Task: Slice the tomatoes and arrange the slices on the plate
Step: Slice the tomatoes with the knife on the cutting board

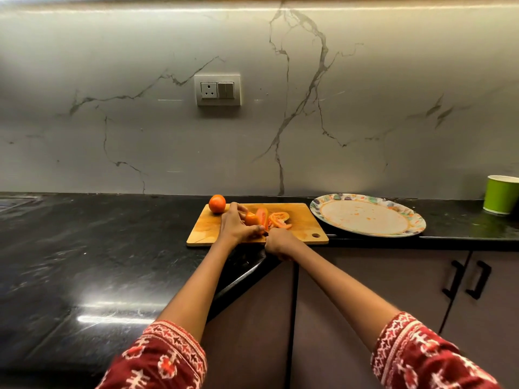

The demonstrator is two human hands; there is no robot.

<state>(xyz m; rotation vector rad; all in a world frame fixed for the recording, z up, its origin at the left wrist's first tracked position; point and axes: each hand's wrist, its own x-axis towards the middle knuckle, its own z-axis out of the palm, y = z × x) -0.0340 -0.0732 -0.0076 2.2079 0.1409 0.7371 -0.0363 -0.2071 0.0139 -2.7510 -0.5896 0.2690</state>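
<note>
- Step in hand: slicing. The left hand [236, 224] grips a part-cut tomato [252, 219] on the board [300, 230], fingers curled over it.
- The right hand [278, 244] is clenched at the board's near edge, just right of the left. It seems to grasp a knife handle, but almost nothing of the knife shows, so that is a guess.
- Cut slices [278, 220] lie on the board just right of the held tomato; one larger piece stands against it.
- A whole tomato [217, 203] sits at the board's far left corner, uncut.
- The plate [415, 217] is on the tabletop [84, 248] right of the board. It carries no slices, only orange smears.
- By my reading, the task is early: one tomato is partly sliced, nothing arranged.
- The next move calls for steady downward cuts close to the left fingertips, which should edge back along the tomato after each cut.
</note>
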